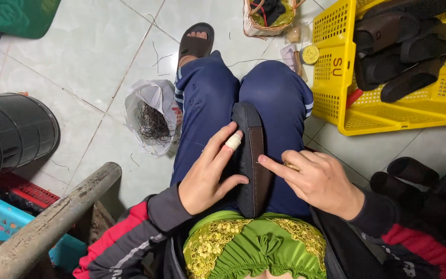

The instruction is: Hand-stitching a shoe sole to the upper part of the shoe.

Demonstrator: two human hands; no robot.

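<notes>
At the far left I see a black bucket (14,132), then a plastic bag of thread scraps (153,121) on the tiled floor (78,57). At centre my left hand (210,175) has its grip around the dark shoe (251,160), steadying it on my lap; my right hand (318,181) pinches at its edge, apparently stitching. A yellow crate (336,67) of sandals sits upper right.

Matt black leather shoe (251,160) on blue cloth trousers (207,103); glossy yellow plastic crate (336,98), smooth tiles (78,62).
</notes>
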